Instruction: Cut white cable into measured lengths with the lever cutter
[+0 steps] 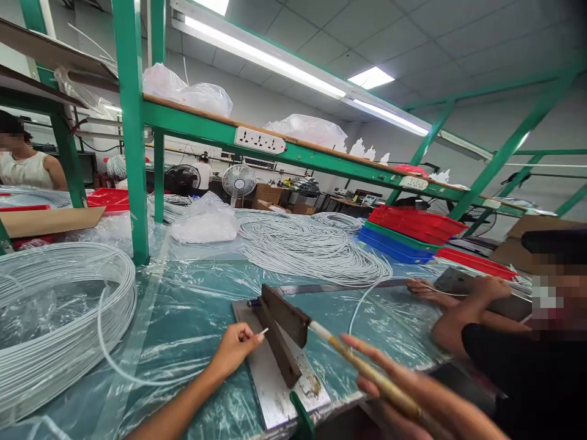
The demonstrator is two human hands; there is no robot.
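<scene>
My left hand [235,349] pinches a thin white cable [151,381], whose short end pokes past the fingertips beside the cutter's lower bar. That cable runs back left to a big coil [117,287] wrapped in clear film. A lever cutter [285,319] of dark metal stands on a pale base board [270,400], its upper bar raised at an angle from the lower one. My right hand [408,397] is closed round its long yellowish handle [367,371], fingers partly stretched along it. A green clamp [300,412] sits at the board's near edge.
A heap of white cable [316,244] lies beyond the cutter, near a steel ruler [330,287]. Red and blue trays [403,235] are stacked behind. A co-worker's arms [472,305] reach in from the right. A green post [131,134] rises at left, beside a plastic bag [206,220].
</scene>
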